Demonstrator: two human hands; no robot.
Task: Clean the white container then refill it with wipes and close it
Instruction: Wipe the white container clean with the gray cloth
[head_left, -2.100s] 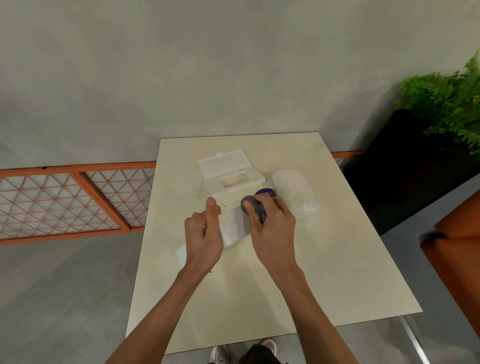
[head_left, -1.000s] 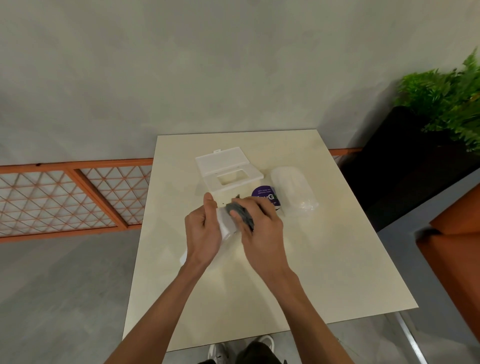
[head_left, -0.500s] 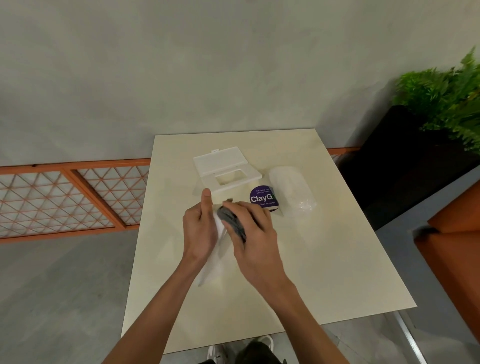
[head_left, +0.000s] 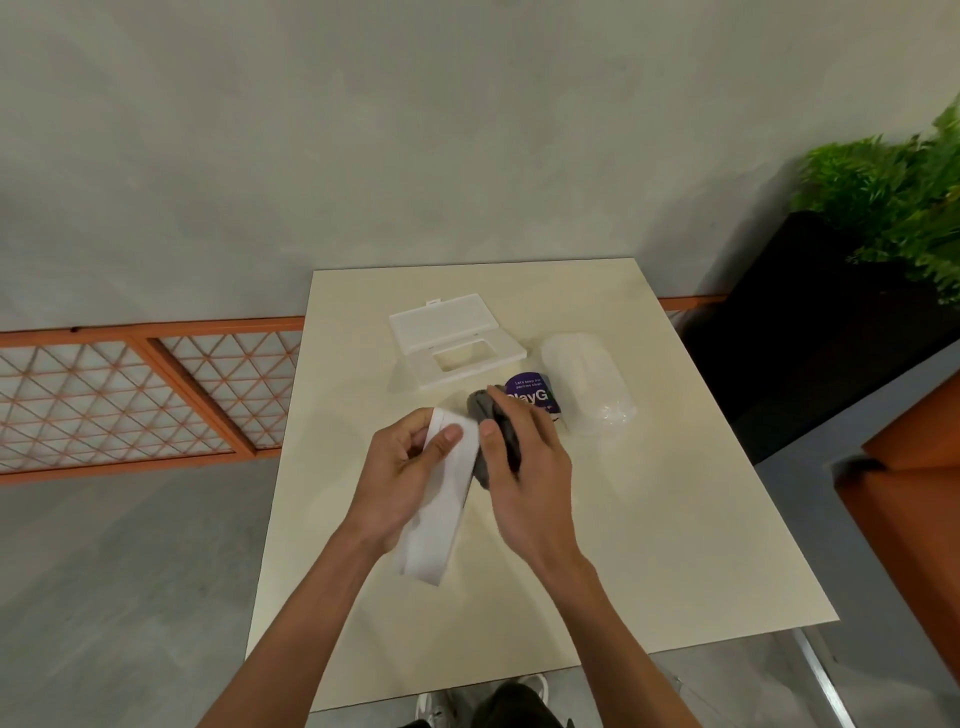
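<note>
the right hand (head_left: 524, 467) and its grey lump (head_left: 485, 415) cover part of the purple tub (head_left: 530, 387), whose small print is unreadable. the left hand (head_left: 400, 478) hides part of the white container (head_left: 441, 499).

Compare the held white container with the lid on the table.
The white container is gripped tilted in the left hand; the lid lies flat, untouched. The right hand presses a grey wad on the container, not the lid. The lid has a rectangular opening; the container's side is plain. Both are white.
</note>
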